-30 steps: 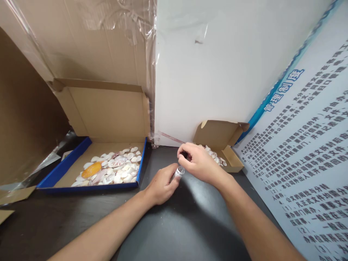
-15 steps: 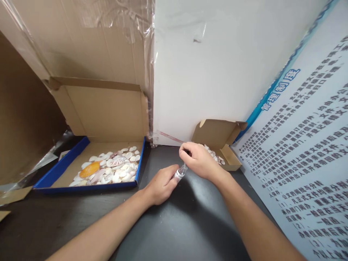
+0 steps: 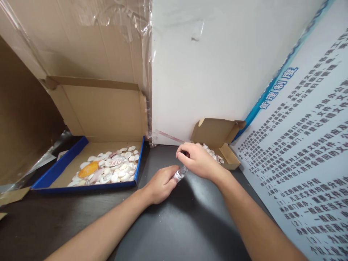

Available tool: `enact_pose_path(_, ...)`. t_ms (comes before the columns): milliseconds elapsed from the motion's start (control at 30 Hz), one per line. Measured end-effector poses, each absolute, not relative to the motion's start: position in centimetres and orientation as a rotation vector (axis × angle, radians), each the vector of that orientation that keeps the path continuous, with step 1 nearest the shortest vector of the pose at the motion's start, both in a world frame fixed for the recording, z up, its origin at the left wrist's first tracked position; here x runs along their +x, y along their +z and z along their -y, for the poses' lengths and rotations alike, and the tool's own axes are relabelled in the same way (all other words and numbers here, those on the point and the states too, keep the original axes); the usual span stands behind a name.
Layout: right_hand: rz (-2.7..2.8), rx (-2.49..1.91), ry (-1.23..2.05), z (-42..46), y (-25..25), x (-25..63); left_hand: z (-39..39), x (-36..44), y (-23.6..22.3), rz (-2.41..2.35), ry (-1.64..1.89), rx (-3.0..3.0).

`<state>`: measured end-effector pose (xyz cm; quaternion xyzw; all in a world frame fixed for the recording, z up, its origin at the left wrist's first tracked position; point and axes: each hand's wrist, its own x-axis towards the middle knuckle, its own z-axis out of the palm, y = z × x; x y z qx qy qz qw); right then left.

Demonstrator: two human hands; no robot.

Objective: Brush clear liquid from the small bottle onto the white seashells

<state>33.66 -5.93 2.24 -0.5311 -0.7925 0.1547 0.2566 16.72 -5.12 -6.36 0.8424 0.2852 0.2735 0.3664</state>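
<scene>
My left hand [image 3: 163, 184] is closed around a small clear bottle [image 3: 179, 175] with a white label and dark print. The bottle is tilted, its see-through end pointing up and to the right. My right hand [image 3: 198, 159] is just above that end, thumb and fingers curled together. Something dark shows between them, too hidden to name. To the left, an open blue-edged cardboard box [image 3: 138, 159] holds many pale seashells [image 3: 116, 168] and one large orange shell [image 3: 88, 169].
Behind my right hand, a smaller open cardboard box [image 3: 217, 132] holds more shells [image 3: 214, 154]. A white panel [image 3: 190, 79] rises behind the dark table [image 3: 157, 235]. A printed board [image 3: 304, 152] leans on the right. Plastic-wrapped cardboard [image 3: 108, 50] stands at back left.
My right hand has shifted slightly to the left over the bottle's end. My left hand keeps its grip on the bottle. The view has moved a little.
</scene>
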Motion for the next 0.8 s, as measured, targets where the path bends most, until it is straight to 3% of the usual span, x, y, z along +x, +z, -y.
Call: enact_pose_path(800, 2.095, -1.440, 0.337, 6.22, 2.72, 33.66, 5.13, 16.71, -6.65, -0.784, 0.797, 2.184)
